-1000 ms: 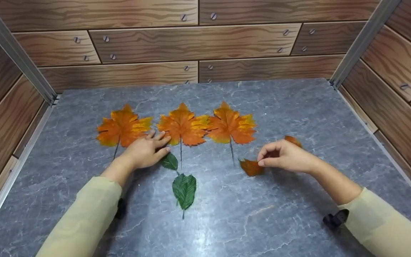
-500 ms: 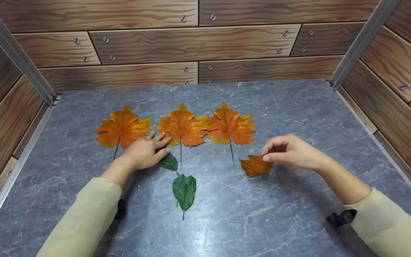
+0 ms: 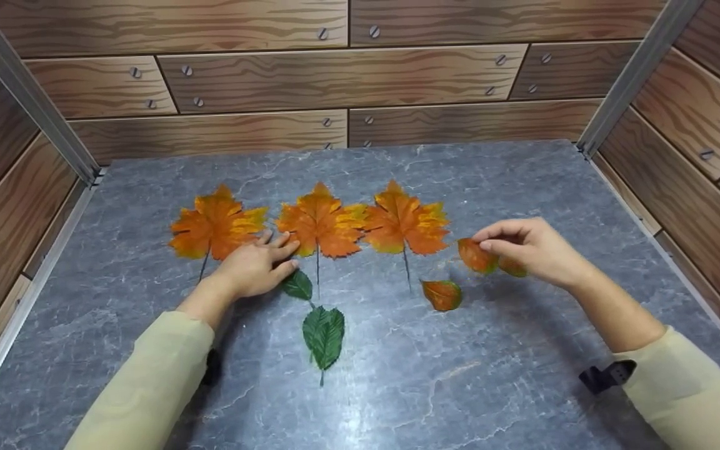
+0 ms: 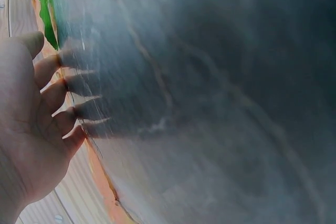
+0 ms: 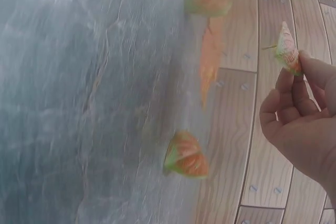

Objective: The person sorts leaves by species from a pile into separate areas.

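Observation:
In the head view, my right hand [image 3: 532,250] pinches a small orange-green leaf [image 3: 476,255] between thumb and fingertips. The right wrist view shows that leaf [image 5: 286,48] held above the table. A similar small leaf [image 3: 442,295] lies nearer me, and another leaf [image 3: 513,267] lies partly hidden behind the right hand. My left hand [image 3: 254,265] rests with fingers spread between the left maple leaf [image 3: 213,219] and the middle maple leaf [image 3: 319,219]. Its thumb is at the edge of a green leaf [image 3: 298,285]. A right maple leaf [image 3: 400,219] touches the middle one.
More green leaves [image 3: 324,337] overlap in the table's middle, below the middle maple stem. The grey marbled table [image 3: 397,394] is bordered by wood-patterned walls [image 3: 335,78] at the back and both sides.
My right hand has lifted one small leaf off another and moved it up and to the right, leaving the lower leaf on the table. The left hand has stayed in place.

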A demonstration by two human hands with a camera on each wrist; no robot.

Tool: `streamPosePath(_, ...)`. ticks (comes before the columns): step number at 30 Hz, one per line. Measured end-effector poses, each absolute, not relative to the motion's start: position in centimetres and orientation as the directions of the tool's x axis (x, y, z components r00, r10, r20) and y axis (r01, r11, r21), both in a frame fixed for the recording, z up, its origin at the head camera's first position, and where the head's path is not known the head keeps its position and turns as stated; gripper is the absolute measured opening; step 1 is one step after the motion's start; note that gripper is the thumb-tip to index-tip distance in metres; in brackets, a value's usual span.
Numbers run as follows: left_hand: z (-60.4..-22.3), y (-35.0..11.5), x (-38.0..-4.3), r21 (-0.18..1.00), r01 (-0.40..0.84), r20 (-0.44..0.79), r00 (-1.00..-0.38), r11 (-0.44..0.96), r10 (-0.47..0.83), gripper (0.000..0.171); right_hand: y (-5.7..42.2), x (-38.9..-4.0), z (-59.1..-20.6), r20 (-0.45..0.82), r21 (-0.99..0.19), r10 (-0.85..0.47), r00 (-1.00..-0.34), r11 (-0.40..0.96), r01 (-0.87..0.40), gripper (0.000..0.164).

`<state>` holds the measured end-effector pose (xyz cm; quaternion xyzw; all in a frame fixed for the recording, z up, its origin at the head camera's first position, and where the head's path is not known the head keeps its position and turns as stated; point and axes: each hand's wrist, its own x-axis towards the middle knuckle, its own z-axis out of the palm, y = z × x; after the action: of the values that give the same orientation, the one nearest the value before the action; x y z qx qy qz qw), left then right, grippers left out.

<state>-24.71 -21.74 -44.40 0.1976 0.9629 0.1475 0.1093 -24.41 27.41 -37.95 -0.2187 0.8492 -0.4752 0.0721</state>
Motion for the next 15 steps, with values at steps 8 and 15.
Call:
streamPosePath(8,-44.4,-21.9,-24.6,0.319,0.360,-0.145,-0.895,0.877,0.421,0.060,28.8,-25.2,-38.8,0.048,-0.808,-0.371,-0.927,0.532,-0.254,0.027)
streamPosePath(15,-44.4,-21.8,-24.7,0.321,0.362,-0.142,-0.895,0.875,0.422,0.060,29.4,-25.6,-39.6,-0.002,-0.761,-0.363,-0.932,0.605,-0.234,0.032)
